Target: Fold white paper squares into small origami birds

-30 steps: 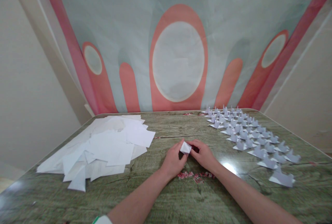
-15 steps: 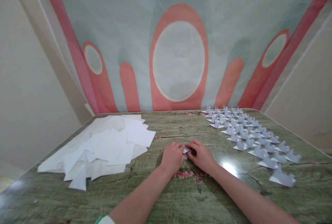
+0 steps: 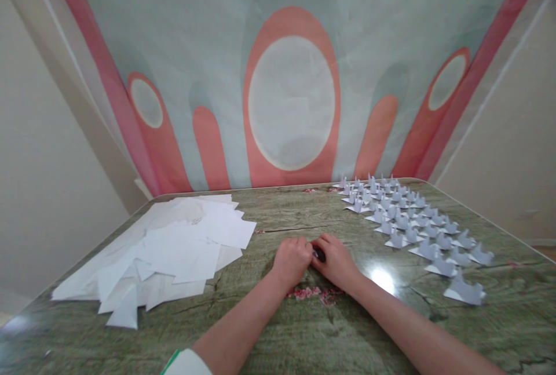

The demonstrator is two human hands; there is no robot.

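My left hand (image 3: 293, 260) and my right hand (image 3: 333, 258) meet over the middle of the table, fingertips together, both closed. Between them is a small piece of folded white paper, almost wholly hidden by the fingers now. A dark gap shows between the thumb and fingers of the right hand. To the right stand several rows of folded white paper birds (image 3: 402, 221), the nearest paper bird (image 3: 464, 290) larger in view. On the left lies a spread pile of white paper sheets (image 3: 186, 250), with a triangular paper piece (image 3: 125, 309) at its near edge.
The table (image 3: 269, 328) has a green-grey wood-grain top with printed pink flowers (image 3: 306, 293) and a bright light reflection. Its far edge meets a wall covering (image 3: 295, 102) with coral arches. Walls flank both sides. A tiny white scrap (image 3: 47, 353) lies near the left front.
My hands have drawn closer together, and the white folded paper seen between the fingertips is now mostly covered. The whole view has shifted slightly; the paper pile and birds look unchanged.
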